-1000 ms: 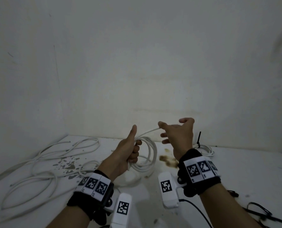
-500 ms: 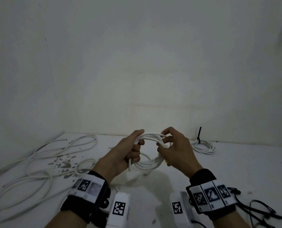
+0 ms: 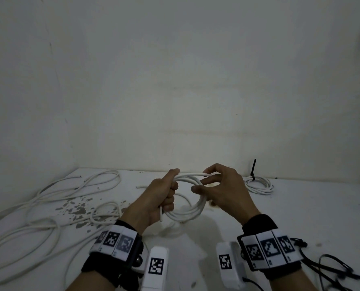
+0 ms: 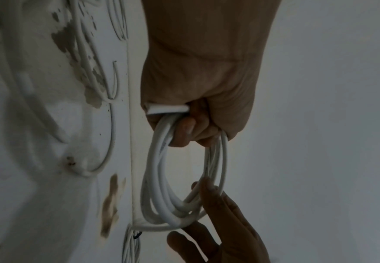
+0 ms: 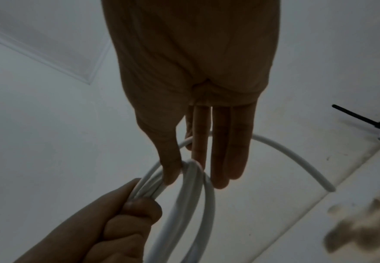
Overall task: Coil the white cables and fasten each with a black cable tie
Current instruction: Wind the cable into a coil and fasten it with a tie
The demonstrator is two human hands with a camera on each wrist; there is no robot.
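Left grip [image 3: 158, 198] is clenched round the white cable coil [image 3: 192, 208], held above the desk [image 3: 301, 211] centre. Right grip [image 3: 221, 187] pinches the coil's top strand. A tied coil [image 3: 259, 184] lies at the far edge.

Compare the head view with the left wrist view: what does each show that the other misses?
Head view only: the loose black cable ties lying on the table at right, the wrist bands, and the upright tail of the tie on the finished coil.

Left wrist view only: the inside of the left hand, fingers curled round the coil, with a cut cable end poking out beside them.

Both: the coil in the left hand, the right hand touching its far side, loose white cables on the table.
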